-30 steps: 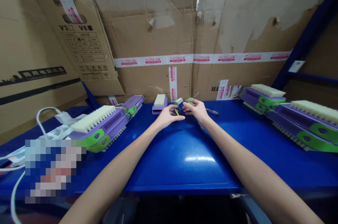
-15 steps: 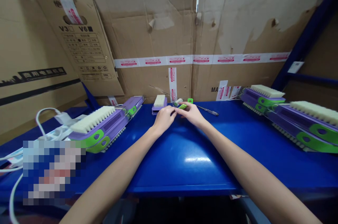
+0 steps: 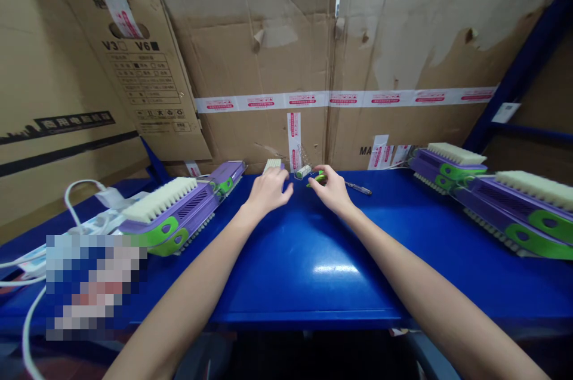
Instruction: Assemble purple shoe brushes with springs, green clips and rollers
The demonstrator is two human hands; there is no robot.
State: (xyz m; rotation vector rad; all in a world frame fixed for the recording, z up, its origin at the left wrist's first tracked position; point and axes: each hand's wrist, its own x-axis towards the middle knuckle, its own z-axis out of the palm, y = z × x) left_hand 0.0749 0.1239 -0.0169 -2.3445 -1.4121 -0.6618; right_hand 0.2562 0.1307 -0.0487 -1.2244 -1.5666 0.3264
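Observation:
My left hand [image 3: 269,190] reaches over a small purple brush head [image 3: 273,163] with cream bristles, its thumb spread from the fingers. The fingers cover most of the brush head; whether they touch it I cannot tell. To the right, my right hand [image 3: 332,190] has its thumb and fingers curled around a bright green plastic piece [image 3: 319,178], partly hidden by them. Between the hands, near the cardboard, lies a small whitish part [image 3: 303,172] in clear plastic. A screwdriver [image 3: 359,188] with a clear handle rests right of my right hand.
Purple-and-green brush units [image 3: 168,216] stand at the left, with more brush units [image 3: 514,201] at the right. A white power strip [image 3: 96,222] with cables lies far left beside a blurred patch. Cardboard sheets [image 3: 264,64] wall off the back of the blue table [image 3: 308,284].
My hands, together before at the green piece, have come apart. The left moved left to the small brush head and spread its fingers; the right shifted slightly right.

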